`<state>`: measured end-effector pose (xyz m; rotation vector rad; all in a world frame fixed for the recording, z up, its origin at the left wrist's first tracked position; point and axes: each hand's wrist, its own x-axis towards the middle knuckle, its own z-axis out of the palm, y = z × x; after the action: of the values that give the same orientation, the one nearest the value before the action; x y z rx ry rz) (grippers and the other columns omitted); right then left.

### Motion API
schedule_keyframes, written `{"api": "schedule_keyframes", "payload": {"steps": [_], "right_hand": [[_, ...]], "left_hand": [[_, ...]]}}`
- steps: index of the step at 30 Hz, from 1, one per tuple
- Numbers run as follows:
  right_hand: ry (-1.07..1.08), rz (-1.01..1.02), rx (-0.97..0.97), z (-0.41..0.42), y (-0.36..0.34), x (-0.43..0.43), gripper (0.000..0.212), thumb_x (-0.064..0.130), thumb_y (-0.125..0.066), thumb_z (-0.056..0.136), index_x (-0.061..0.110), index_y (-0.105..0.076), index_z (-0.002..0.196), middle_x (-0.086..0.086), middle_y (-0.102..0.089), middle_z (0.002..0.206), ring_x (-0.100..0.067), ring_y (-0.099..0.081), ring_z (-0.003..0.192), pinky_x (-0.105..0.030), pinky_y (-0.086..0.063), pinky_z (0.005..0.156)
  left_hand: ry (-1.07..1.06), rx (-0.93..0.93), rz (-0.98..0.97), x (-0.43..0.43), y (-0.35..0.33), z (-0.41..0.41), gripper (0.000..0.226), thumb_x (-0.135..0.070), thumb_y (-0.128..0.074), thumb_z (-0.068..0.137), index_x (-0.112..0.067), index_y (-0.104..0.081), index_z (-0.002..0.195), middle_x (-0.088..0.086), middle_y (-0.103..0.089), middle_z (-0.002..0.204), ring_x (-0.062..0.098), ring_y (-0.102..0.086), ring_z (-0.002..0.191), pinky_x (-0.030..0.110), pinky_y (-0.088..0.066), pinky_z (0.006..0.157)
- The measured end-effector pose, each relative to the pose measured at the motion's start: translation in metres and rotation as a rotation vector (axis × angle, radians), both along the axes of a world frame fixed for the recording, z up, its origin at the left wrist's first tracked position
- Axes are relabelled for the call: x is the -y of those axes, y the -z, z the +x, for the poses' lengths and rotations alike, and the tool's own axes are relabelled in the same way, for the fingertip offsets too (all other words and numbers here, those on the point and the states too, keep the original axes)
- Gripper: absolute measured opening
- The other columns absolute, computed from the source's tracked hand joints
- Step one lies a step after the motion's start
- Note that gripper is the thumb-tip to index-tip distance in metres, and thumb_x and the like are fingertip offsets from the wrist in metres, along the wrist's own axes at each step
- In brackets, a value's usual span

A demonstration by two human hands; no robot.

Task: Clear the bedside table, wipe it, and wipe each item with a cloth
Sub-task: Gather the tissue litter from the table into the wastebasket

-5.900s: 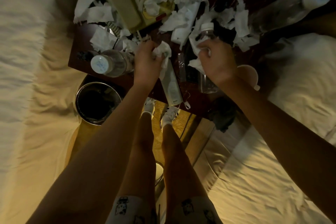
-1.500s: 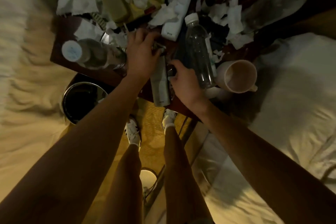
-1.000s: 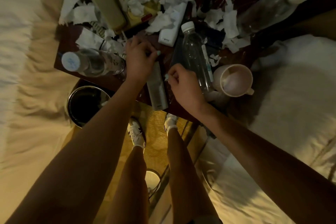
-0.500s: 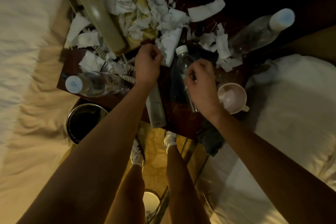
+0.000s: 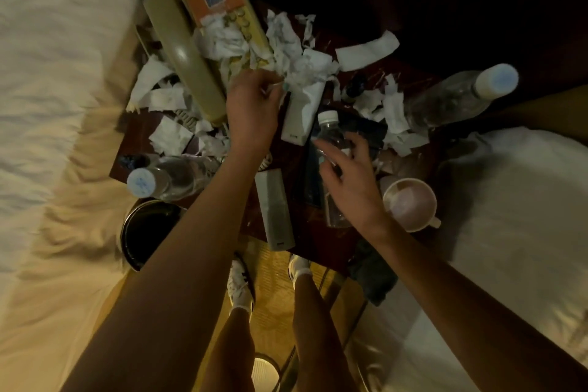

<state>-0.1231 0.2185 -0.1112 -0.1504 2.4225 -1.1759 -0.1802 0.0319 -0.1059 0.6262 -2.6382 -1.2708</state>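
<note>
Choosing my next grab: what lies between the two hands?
Head view: a white remote and a small bottle lie between the left hand, pinching tissue, and the right hand.

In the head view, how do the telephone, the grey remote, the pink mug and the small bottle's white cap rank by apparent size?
Largest: telephone.
Then grey remote and pink mug, too alike to rank.
Smallest: white cap.

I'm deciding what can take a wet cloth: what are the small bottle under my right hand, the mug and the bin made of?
Small bottle: clear glossy plastic, see-through, white screw cap. Mug: probably glazed ceramic, thick pale smooth rim. Bin: seemingly metal, shiny rim; its inside is too dark to tell.
</note>
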Motion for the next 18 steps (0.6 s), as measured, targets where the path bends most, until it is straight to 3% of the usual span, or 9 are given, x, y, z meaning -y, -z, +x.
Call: {"api": "schedule_keyframes", "payload": {"steps": [2, 5, 8, 10, 13, 15, 16, 18], "right_hand": [[0.033, -0.038, 0.049, -0.004, -0.005, 0.002, 0.036, 0.016, -0.051, 0.097, 0.029, -0.059, 0.129, -0.006, -0.026, 0.146, -0.016, -0.044, 0.126, -0.021, -0.043, 0.101], [0.124, -0.178, 0.143, -0.010, -0.016, 0.005, 0.038, 0.013, -0.053, 0.096, 0.035, -0.057, 0.126, -0.001, -0.033, 0.141, 0.011, -0.047, 0.112, -0.003, -0.041, 0.087], [0.201, -0.301, 0.169, -0.016, -0.030, 0.005, 0.039, 0.010, -0.054, 0.095, 0.040, -0.057, 0.119, -0.001, -0.039, 0.135, 0.013, -0.048, 0.107, -0.010, -0.047, 0.088], [0.222, -0.356, 0.128, -0.021, -0.041, 0.002, 0.041, 0.004, -0.055, 0.094, 0.037, -0.055, 0.119, -0.003, -0.044, 0.130, 0.014, -0.052, 0.102, -0.007, -0.046, 0.080], [0.161, -0.407, 0.086, -0.031, -0.050, -0.010, 0.041, 0.005, -0.055, 0.093, 0.035, -0.057, 0.120, -0.004, -0.049, 0.128, -0.001, -0.060, 0.097, -0.019, -0.054, 0.077], [0.137, -0.444, 0.117, -0.036, -0.052, -0.021, 0.040, 0.013, -0.055, 0.091, 0.038, -0.060, 0.121, -0.005, -0.052, 0.128, -0.018, -0.062, 0.101, -0.040, -0.057, 0.083], [0.139, -0.454, 0.140, -0.037, -0.053, -0.026, 0.039, 0.015, -0.055, 0.090, 0.037, -0.060, 0.122, -0.006, -0.052, 0.128, -0.019, -0.060, 0.106, -0.042, -0.055, 0.088], [0.099, -0.390, 0.130, -0.042, -0.055, -0.034, 0.037, 0.017, -0.053, 0.092, 0.033, -0.059, 0.124, -0.007, -0.053, 0.131, -0.012, -0.055, 0.115, -0.027, -0.047, 0.100]], "left_hand": [[0.023, 0.011, -0.087, 0.007, 0.001, -0.014, 0.016, -0.022, -0.064, 0.083, -0.008, -0.069, 0.086, 0.011, -0.062, 0.098, 0.028, -0.054, 0.101, 0.044, -0.046, 0.089], [0.165, 0.049, -0.251, 0.009, 0.006, -0.029, 0.015, -0.020, -0.069, 0.081, -0.007, -0.070, 0.087, 0.011, -0.054, 0.127, 0.034, -0.039, 0.126, 0.040, -0.032, 0.103], [0.363, 0.145, -0.394, 0.016, 0.010, -0.043, 0.017, -0.021, -0.072, 0.081, -0.008, -0.070, 0.092, 0.010, -0.044, 0.146, 0.039, -0.018, 0.143, 0.045, -0.020, 0.112], [0.448, 0.212, -0.463, 0.022, 0.009, -0.055, 0.020, -0.024, -0.073, 0.080, -0.010, -0.069, 0.095, 0.012, -0.041, 0.149, 0.042, -0.011, 0.145, 0.053, -0.015, 0.116], [0.575, 0.358, -0.568, 0.023, 0.006, -0.077, 0.024, -0.029, -0.071, 0.083, -0.016, -0.066, 0.102, 0.009, -0.038, 0.152, 0.037, -0.006, 0.148, 0.060, -0.001, 0.116], [0.598, 0.398, -0.589, 0.019, 0.006, -0.085, 0.026, -0.031, -0.069, 0.084, -0.018, -0.063, 0.105, 0.007, -0.044, 0.148, 0.032, -0.011, 0.148, 0.063, 0.008, 0.113], [0.584, 0.387, -0.585, 0.016, 0.007, -0.086, 0.028, -0.032, -0.069, 0.084, -0.018, -0.060, 0.107, 0.006, -0.049, 0.143, 0.030, -0.017, 0.147, 0.064, 0.010, 0.112], [0.530, 0.343, -0.583, 0.011, 0.012, -0.085, 0.040, -0.035, -0.068, 0.085, -0.017, -0.052, 0.118, 0.007, -0.057, 0.132, 0.028, -0.033, 0.140, 0.064, 0.010, 0.113]]}}
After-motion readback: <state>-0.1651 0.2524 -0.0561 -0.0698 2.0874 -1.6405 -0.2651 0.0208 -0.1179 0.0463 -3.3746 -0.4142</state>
